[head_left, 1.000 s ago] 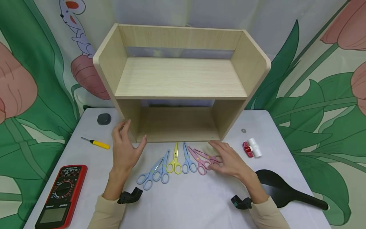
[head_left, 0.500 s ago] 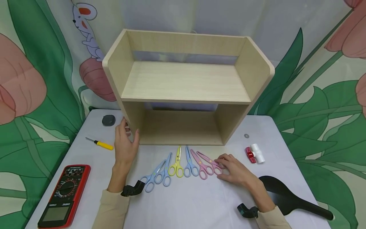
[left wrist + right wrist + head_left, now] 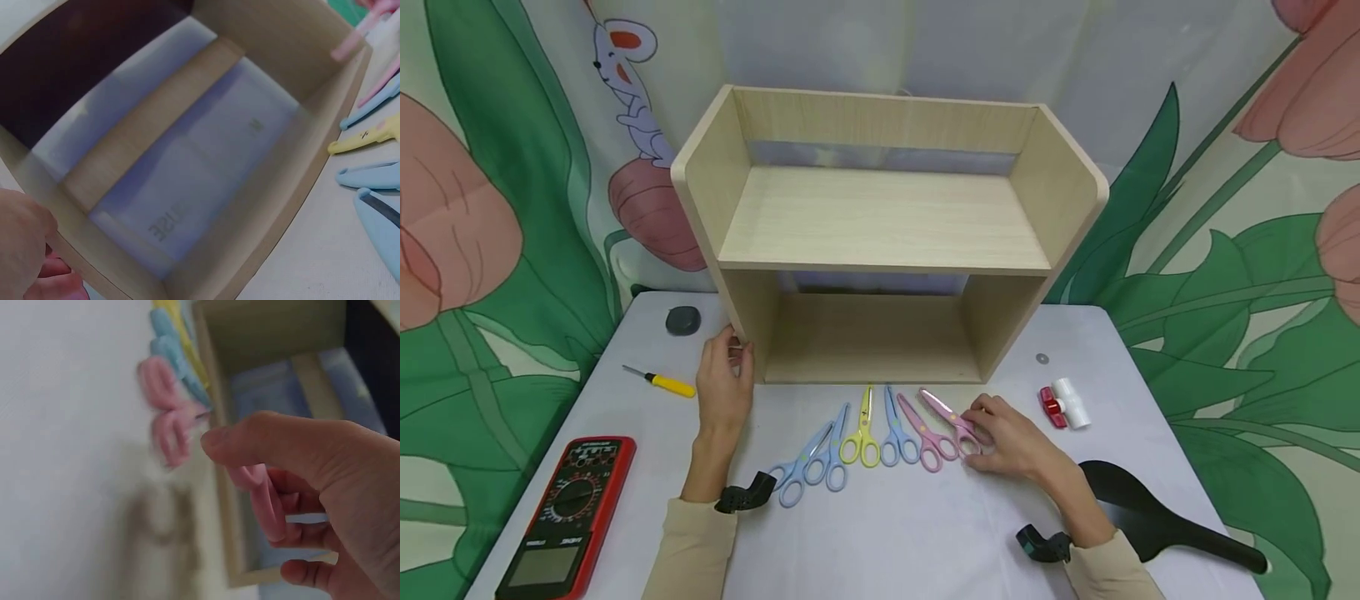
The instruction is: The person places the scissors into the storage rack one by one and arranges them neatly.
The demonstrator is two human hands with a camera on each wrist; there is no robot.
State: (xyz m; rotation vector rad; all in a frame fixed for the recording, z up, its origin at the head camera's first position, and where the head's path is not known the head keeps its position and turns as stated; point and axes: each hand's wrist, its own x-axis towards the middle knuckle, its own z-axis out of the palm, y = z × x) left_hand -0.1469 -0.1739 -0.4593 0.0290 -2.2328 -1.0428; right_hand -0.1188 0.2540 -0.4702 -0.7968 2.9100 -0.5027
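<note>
Carefully, I'd say: the right hand [image 3: 1003,437] pinches pink scissors [image 3: 953,419] in its fingers; lift them clear of the pink pair [image 3: 922,427] just left. The left hand's [image 3: 724,387] fingers touch the wooden shelf unit [image 3: 880,218], gripping or not, I can't tell.

My white table [image 3: 880,542] carries a wooden shelf [image 3: 883,221]. Before the shelf I have three blue pairs of scissors [image 3: 896,422], a yellow pair [image 3: 865,421] and a pink pair [image 3: 922,427]; to its left, a screwdriver [image 3: 672,386], meter [image 3: 572,500] and rounded black object [image 3: 682,321]; to its right, a washer [image 3: 1042,358], valve [image 3: 1069,403] and paddle [image 3: 1150,508].
</note>
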